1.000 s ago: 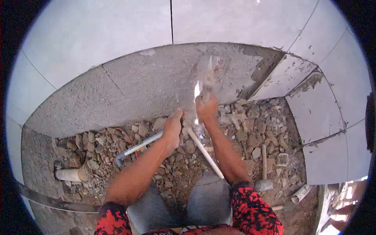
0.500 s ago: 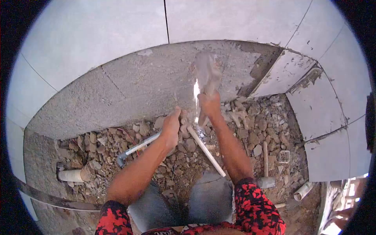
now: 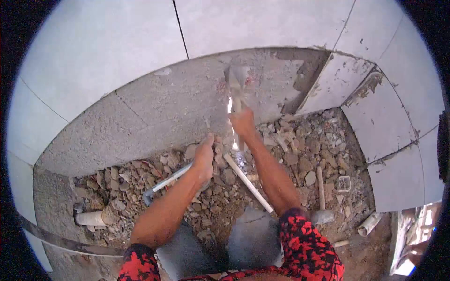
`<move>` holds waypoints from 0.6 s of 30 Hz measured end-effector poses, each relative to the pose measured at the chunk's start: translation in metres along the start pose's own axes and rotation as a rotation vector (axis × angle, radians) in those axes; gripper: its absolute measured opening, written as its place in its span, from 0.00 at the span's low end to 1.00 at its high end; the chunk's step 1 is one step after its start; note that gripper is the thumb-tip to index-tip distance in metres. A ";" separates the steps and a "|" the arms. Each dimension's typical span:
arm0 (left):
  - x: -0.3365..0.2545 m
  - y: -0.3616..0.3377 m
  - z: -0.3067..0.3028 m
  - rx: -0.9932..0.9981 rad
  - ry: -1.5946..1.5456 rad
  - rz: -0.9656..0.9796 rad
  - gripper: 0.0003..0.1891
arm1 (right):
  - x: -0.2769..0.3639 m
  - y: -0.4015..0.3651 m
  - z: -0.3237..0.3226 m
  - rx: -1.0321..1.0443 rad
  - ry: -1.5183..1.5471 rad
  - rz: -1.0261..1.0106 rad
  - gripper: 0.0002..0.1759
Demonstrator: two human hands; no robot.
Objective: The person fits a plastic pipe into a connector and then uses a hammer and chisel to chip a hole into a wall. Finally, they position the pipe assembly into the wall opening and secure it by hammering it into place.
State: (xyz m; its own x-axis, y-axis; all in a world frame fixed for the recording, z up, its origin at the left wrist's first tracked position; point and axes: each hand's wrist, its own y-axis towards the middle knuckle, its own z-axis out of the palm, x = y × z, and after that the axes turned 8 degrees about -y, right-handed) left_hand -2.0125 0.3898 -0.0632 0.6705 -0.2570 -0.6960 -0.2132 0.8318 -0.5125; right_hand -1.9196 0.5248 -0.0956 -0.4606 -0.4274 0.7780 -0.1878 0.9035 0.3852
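My right hand [image 3: 243, 122] is closed round the pale handle of a tool with a flared grey head [image 3: 237, 77]. The tool's head is up against the bare cement strip [image 3: 178, 98] of the wall, and its exact kind is blurred. Lower and to the left, my left hand [image 3: 204, 157] is curled with the thumb upward, close to the foot of the wall. A thin pale sliver shows just above its thumb; whether the fingers grip it is hidden. A bright white streak lies beside the tool's handle.
Broken rubble [image 3: 300, 159] covers the ground below the wall. In it lie a white pipe [image 3: 248, 183], a grey elbow pipe [image 3: 172, 178], a mallet [image 3: 321, 215], a clear small box [image 3: 344, 183] and pipe stubs [image 3: 90, 218]. Large pale tiles [image 3: 262, 23] line the wall above.
The view has tilted and shifted slightly. The tool's head, smeared and broader before, now shows narrower and farther left, with my right hand still round its handle. My left hand keeps its curled pose.
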 end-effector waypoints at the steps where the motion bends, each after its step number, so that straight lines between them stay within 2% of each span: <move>1: -0.003 -0.001 0.001 -0.010 0.021 0.005 0.15 | 0.005 -0.007 -0.004 -0.045 0.042 -0.094 0.09; 2: -0.002 -0.004 0.000 -0.029 0.042 -0.006 0.15 | 0.004 -0.007 -0.002 -0.039 0.041 -0.094 0.09; 4: -0.004 -0.001 0.002 -0.053 0.028 0.005 0.15 | 0.003 -0.007 0.001 -0.172 0.118 -0.200 0.10; 5: 0.000 -0.004 0.000 -0.080 0.023 0.003 0.15 | 0.002 -0.009 0.002 -0.166 0.117 -0.181 0.10; 7: 0.004 -0.002 -0.003 -0.076 0.045 -0.010 0.15 | 0.010 0.008 -0.001 -0.031 0.064 0.039 0.10; 8: 0.002 0.001 -0.004 -0.074 0.052 -0.011 0.15 | 0.014 0.004 -0.001 -0.035 0.065 0.031 0.10; 10: -0.002 -0.005 0.001 -0.068 0.051 -0.003 0.15 | 0.017 -0.014 -0.003 -0.168 0.106 -0.038 0.10; 12: -0.003 -0.002 0.000 -0.066 0.055 0.010 0.15 | 0.022 0.000 -0.002 -0.138 0.088 0.016 0.10; 14: 0.006 0.004 -0.009 0.035 0.045 0.010 0.14 | 0.016 -0.005 0.001 -0.111 0.069 0.106 0.10; 17: 0.006 0.006 -0.006 -0.018 0.031 0.004 0.14 | 0.006 0.002 0.014 -0.118 0.022 0.063 0.08; 18: 0.006 0.004 -0.008 -0.022 0.027 0.000 0.14 | 0.005 -0.011 0.014 -0.143 0.148 0.017 0.08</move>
State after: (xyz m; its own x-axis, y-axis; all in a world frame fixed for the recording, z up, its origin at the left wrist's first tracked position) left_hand -2.0153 0.3874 -0.0732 0.6511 -0.2700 -0.7094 -0.2296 0.8207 -0.5231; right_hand -1.9319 0.5135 -0.1032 -0.3285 -0.4214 0.8453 -0.0510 0.9015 0.4297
